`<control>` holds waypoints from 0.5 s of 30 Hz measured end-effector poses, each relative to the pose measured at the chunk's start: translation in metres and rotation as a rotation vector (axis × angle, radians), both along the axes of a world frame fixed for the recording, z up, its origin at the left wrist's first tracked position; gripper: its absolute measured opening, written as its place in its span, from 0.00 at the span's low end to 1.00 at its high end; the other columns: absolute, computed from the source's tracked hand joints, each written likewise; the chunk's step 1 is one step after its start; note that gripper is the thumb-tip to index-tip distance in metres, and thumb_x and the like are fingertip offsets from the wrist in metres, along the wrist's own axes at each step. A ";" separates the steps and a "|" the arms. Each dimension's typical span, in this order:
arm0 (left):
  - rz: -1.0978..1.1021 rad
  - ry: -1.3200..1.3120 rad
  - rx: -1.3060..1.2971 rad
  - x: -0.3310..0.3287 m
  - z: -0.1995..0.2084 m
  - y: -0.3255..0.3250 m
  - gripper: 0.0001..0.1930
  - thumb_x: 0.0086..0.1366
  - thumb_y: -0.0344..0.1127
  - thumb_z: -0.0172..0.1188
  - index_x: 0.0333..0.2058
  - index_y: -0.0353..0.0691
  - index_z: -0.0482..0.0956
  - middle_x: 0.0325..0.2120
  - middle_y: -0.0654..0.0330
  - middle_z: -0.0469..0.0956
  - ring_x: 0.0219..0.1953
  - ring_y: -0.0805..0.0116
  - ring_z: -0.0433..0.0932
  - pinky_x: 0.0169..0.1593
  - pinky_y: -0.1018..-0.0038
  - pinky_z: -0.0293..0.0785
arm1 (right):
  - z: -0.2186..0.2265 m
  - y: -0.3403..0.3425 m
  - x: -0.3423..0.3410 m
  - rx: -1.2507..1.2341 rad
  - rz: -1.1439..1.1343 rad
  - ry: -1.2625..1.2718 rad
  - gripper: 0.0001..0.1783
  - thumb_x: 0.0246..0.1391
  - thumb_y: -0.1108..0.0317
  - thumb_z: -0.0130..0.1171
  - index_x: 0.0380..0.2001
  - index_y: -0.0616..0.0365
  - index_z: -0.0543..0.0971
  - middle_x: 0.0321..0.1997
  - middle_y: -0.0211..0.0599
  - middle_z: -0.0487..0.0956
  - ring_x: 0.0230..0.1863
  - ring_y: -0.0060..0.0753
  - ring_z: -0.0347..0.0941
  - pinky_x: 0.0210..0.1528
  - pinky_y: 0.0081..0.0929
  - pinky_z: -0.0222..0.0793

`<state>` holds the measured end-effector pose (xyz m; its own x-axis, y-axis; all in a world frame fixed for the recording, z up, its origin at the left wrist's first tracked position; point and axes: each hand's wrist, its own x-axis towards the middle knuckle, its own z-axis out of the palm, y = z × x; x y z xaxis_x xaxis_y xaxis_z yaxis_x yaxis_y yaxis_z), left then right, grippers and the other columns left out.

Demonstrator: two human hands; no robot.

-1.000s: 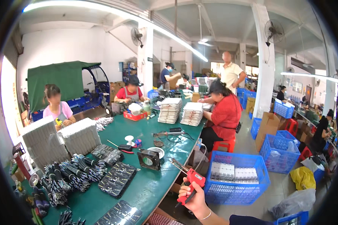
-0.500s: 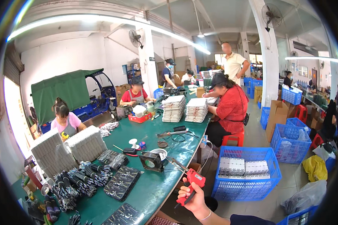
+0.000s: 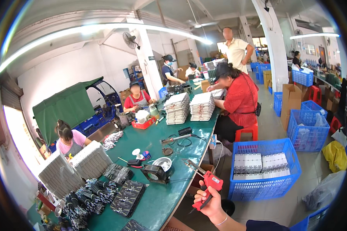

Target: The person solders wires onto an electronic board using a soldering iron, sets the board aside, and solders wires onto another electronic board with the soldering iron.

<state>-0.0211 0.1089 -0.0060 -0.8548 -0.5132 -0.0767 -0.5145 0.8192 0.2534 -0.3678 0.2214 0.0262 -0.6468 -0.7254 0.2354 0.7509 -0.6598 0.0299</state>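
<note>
My right hand [image 3: 213,206] is closed around the handle of a red soldering gun [image 3: 213,181]. Its two thin metal prongs point up and left, over the edge of the green table [image 3: 158,200]. My left hand is out of view. Near the prongs, on the table, stand a small black fan [image 3: 153,174] and a round metal bowl [image 3: 163,163]. Flat black circuit boards [image 3: 128,198] lie stacked further left, beside bundles of black cables [image 3: 93,195].
A blue crate [image 3: 264,190] holding white panels stands on the floor at right. Stacks of white panels [image 3: 201,107] rise on the table. A soldering iron [image 3: 177,138] with a cord lies mid-table. Co-workers sit around it, one in red [image 3: 241,102] on a red stool.
The whole view has shifted and tilted, so the table and crate sit differently in the picture. My right hand still grips the soldering gun, now a little further right in the picture.
</note>
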 end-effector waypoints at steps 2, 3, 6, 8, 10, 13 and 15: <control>-0.091 0.093 0.030 -0.023 -0.019 0.000 0.10 0.61 0.39 0.54 0.34 0.40 0.77 0.32 0.51 0.75 0.38 0.47 0.74 0.41 0.54 0.69 | -0.006 0.007 -0.006 -0.036 -0.003 -0.001 0.21 0.58 0.59 0.54 0.54 0.52 0.71 0.25 0.28 0.68 0.29 0.23 0.63 0.41 0.25 0.64; -0.110 0.171 0.186 -0.032 -0.048 -0.006 0.09 0.62 0.39 0.53 0.32 0.39 0.76 0.31 0.52 0.75 0.36 0.47 0.74 0.39 0.54 0.69 | -0.006 0.010 -0.007 -0.018 -0.015 -0.007 0.21 0.59 0.60 0.54 0.55 0.51 0.70 0.25 0.28 0.68 0.29 0.23 0.63 0.41 0.26 0.64; -0.258 0.260 0.251 -0.058 -0.050 0.003 0.08 0.61 0.36 0.53 0.28 0.39 0.76 0.29 0.52 0.75 0.33 0.48 0.75 0.37 0.55 0.70 | -0.016 0.017 -0.007 -0.008 -0.053 0.012 0.22 0.59 0.61 0.54 0.55 0.53 0.69 0.26 0.27 0.68 0.30 0.23 0.64 0.43 0.26 0.64; -0.384 0.275 0.161 -0.076 -0.040 0.013 0.07 0.60 0.35 0.53 0.26 0.38 0.75 0.28 0.52 0.75 0.32 0.49 0.75 0.35 0.56 0.70 | -0.018 0.025 -0.003 0.028 -0.086 0.016 0.21 0.59 0.61 0.54 0.55 0.52 0.69 0.26 0.26 0.68 0.30 0.23 0.65 0.44 0.27 0.64; -0.450 0.340 0.158 -0.087 -0.043 0.018 0.06 0.59 0.32 0.54 0.25 0.39 0.75 0.26 0.52 0.75 0.29 0.49 0.75 0.33 0.58 0.70 | -0.018 0.031 0.001 0.029 -0.110 0.033 0.21 0.59 0.60 0.55 0.55 0.51 0.70 0.26 0.26 0.68 0.30 0.22 0.65 0.44 0.27 0.64; -0.464 0.412 0.247 -0.093 -0.058 0.024 0.04 0.55 0.29 0.55 0.23 0.39 0.74 0.23 0.52 0.74 0.28 0.49 0.75 0.31 0.59 0.69 | -0.016 0.036 0.004 0.042 -0.146 0.068 0.20 0.59 0.61 0.53 0.55 0.47 0.69 0.27 0.26 0.68 0.30 0.23 0.66 0.45 0.29 0.66; -0.567 0.386 0.276 -0.090 -0.075 0.019 0.03 0.54 0.27 0.55 0.23 0.39 0.74 0.22 0.53 0.73 0.27 0.52 0.75 0.31 0.62 0.69 | -0.008 0.035 0.007 0.058 -0.173 0.103 0.21 0.61 0.61 0.51 0.57 0.45 0.68 0.26 0.28 0.67 0.30 0.24 0.66 0.48 0.37 0.68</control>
<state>-0.1106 0.1277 -0.0813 -0.9752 0.0098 0.2209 0.1364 0.8128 0.5664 -0.3605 0.2561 0.0178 -0.7373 -0.6201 0.2681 0.6236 -0.7774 -0.0829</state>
